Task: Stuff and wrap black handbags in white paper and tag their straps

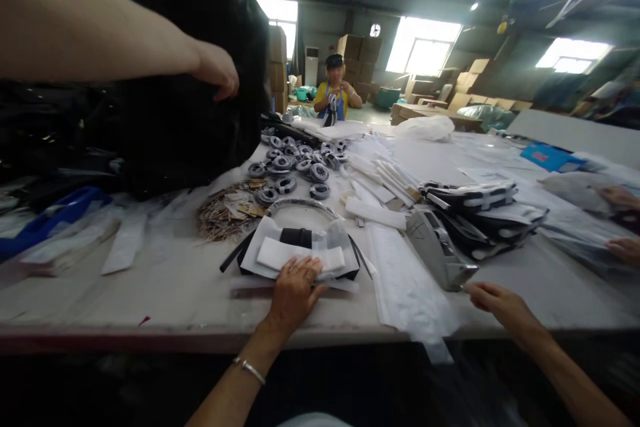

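My left hand (296,288) lies flat, fingers stretched out, on a folded white foam sheet (273,253). The sheet rests on a small bag (296,236) with black parts, white wrapping and a curved handle. A bracelet circles my left wrist. At the front end of a grey tape dispenser (434,250), my right hand (493,300) is closed in a pinch at the cutter. Between its fingertips is the tape's end, which is clear and barely visible. White packing sleeves (405,280) lie between the bag and the dispenser.
Coiled grey straps (300,163) and a heap of brown tags (227,213) lie behind the bag. Folded black-and-white bags (480,210) are stacked right. A co-worker's arm (150,47) reaches across a large black bag (200,127) at left. Another person's hands show at far right; someone stands opposite.
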